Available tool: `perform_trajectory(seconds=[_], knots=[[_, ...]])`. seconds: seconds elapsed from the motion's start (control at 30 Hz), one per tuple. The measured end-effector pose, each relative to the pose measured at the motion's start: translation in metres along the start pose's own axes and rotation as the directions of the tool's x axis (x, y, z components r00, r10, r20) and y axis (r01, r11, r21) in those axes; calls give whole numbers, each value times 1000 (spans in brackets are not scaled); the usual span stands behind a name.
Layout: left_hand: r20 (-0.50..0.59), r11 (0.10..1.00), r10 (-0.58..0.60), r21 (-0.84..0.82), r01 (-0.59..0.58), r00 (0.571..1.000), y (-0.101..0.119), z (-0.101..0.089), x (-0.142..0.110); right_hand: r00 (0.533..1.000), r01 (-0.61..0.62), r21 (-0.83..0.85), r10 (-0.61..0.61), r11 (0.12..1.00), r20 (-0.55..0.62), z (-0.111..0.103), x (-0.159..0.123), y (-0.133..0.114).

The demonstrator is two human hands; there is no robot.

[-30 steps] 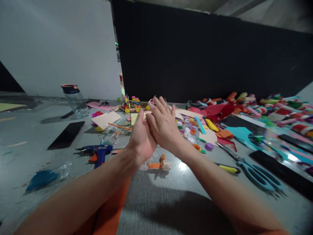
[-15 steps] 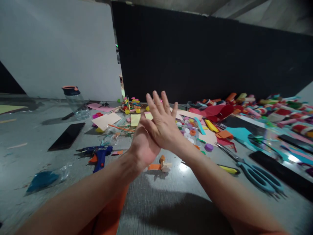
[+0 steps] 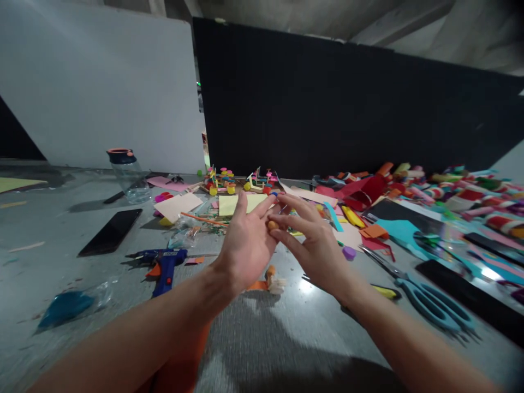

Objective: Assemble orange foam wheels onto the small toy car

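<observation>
- The left hand (image 3: 250, 246) is turning its palm upward above the grey desk (image 3: 241, 338), its thumb pointing away and its fingers extending under a small orange-brown ball (image 3: 273, 224).
- The right hand (image 3: 314, 243) is reaching in with its fingers partly curling; its thumb and a fingertip are closing on the ball from either side, a light pinch.
- The ball is lying against the left fingers, so both hands are touching it.
- A small figure of orange strip and pale, wood-like pieces (image 3: 274, 285), carrying another orange-brown ball, is sitting on the desk just below the hands, its left end partly hiding behind the left wrist.
- A pale yellow rectangular paper (image 3: 234, 204) is lying just beyond the left hand, over a scatter of thin sticks.
- Farther back, small assemblies with yellow and pink round parts (image 3: 221, 180) are standing near the black panel (image 3: 327, 103).
- On the left, a blue glue gun with an orange trigger (image 3: 167, 266) is lying on its side, a black phone (image 3: 110, 232) is resting flat, and a clear bottle with a dark lid (image 3: 130, 177) is standing behind it.
- On the right, scissors with blue-grey handles (image 3: 436, 305) are lying near a purple cap (image 3: 349, 252).
</observation>
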State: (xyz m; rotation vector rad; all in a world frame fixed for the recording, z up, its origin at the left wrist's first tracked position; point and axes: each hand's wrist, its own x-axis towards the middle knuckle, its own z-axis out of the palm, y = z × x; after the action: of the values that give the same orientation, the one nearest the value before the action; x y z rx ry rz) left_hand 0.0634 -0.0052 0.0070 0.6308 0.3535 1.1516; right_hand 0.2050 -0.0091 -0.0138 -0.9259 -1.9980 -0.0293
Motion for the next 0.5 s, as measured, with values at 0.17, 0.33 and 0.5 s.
perform_trajectory(seconds=[0.17,0.33,0.5], knots=[[146,977,25,206,-55,989,-1,-4,2,996,36,48,-32,998,-88,-1,-1,-2],[219,882,-120,472,3,968,14,-15,10,993,23,83,-14,996,-113,-12,0,-1],[216,931,-242,325,164,946,16,-11,6,993,16,89,-5,996,-122,-14,1,0]])
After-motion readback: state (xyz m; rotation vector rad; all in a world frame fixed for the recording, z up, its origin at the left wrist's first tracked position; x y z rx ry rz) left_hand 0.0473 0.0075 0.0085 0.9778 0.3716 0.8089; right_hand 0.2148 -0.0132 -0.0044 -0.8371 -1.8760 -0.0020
